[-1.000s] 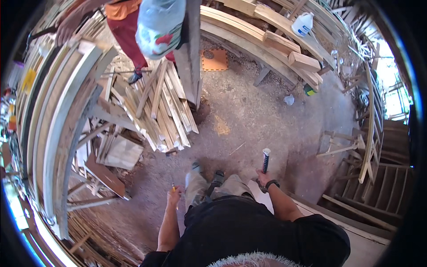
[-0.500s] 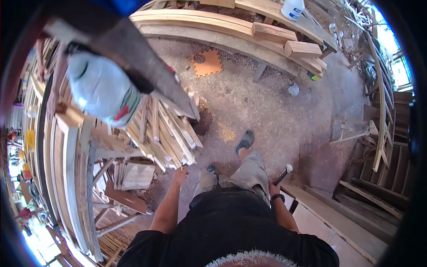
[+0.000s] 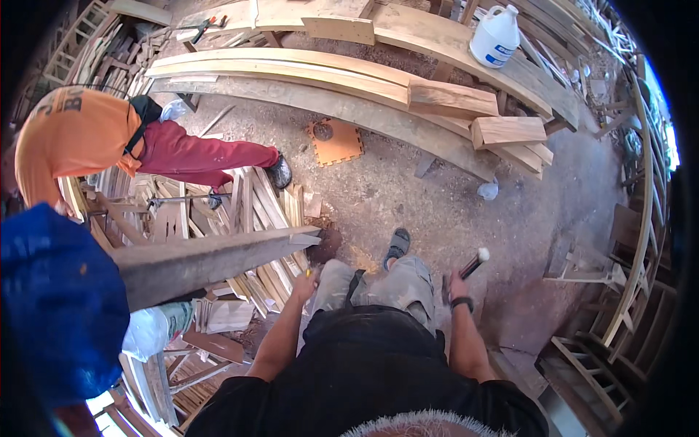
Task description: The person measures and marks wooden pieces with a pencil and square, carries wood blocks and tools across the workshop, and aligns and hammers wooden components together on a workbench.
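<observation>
While the person stands on the dusty floor (image 3: pixel 437 211) with one foot forward, the right hand (image 3: pixel 457 282) is closed around the dark handle of a hammer (image 3: pixel 472 264), and that tool sets the geometry here. Its long axis runs up and to the right from the grip, ending in a pale head just above and outside the fist (the head points away from the body, toward the open floor and not toward any wood). The grip is fully wrapped on the lower part of the handle, a dark band showing on the wrist below it.

The left hand (image 3: pixel 303 285) hangs at the other side of the legs, fingers curled; something small and yellowish shows at its top edge, but whether it is pinched there or merely lies behind cannot be told. This hand is the nearer one to the timber: the end of a long grey beam (image 3: pixel 218 256) stops just above and to the left of it, not touching, with its length running off leftward and slightly downward in the picture. Beneath the beam's end lies a heap of thin wood strips (image 3: pixel 255 218).

So the hammer sits on the far side of the body from the beam, well apart from it. Further off, a co-worker in an orange top (image 3: pixel 76 138) bends over the strips, and long curved planks (image 3: pixel 328 80) rest across the upper floor beside a white jug (image 3: pixel 495 36).
</observation>
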Demonstrator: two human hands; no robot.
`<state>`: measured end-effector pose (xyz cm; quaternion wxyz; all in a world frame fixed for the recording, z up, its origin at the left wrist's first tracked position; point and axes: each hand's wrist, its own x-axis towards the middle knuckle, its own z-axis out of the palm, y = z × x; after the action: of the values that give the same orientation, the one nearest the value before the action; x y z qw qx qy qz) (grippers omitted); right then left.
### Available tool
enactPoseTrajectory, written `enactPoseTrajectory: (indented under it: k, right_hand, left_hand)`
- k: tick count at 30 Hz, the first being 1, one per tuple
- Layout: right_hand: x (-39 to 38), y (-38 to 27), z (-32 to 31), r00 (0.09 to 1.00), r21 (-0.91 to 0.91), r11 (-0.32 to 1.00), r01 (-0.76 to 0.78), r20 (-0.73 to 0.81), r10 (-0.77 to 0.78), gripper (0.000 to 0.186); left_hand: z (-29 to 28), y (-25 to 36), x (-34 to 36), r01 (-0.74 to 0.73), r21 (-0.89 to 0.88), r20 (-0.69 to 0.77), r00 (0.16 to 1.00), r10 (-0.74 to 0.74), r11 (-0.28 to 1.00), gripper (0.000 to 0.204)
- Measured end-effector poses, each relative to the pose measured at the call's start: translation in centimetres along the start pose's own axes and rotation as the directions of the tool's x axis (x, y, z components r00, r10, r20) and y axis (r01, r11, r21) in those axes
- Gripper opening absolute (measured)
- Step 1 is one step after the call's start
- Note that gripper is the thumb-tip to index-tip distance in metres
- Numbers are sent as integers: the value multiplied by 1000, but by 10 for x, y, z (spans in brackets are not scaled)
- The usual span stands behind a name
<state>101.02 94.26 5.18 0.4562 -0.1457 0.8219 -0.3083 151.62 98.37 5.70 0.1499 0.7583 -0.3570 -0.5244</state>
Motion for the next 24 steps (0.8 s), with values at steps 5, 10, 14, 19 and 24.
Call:
enactPoseTrajectory:
  k: [5,10,14,19,24]
  right_hand:
    - [49,-199,64,908,302,890,341,141,-395,36]
    - [43,-374,131,752,406,704,582,61,-657,34]
    - [49,-495,186,645,543,549,635,19,-764,32]
    - [69,-601,266,705,602,574,555,26,-709,26]
    - [102,-688,342,733,582,562,588,-88,-675,30]
  left_hand:
    - [-23,108,84,-57,-28,-14,998,57,998,42]
    - [-54,234,166,-37,-503,-84,996,-6,863,37]
    - [-113,337,269,-219,-469,-180,972,150,856,36]
    - [-183,495,387,-420,-375,-319,896,310,826,46]
    - [-215,610,463,-197,-622,-188,977,99,758,76]
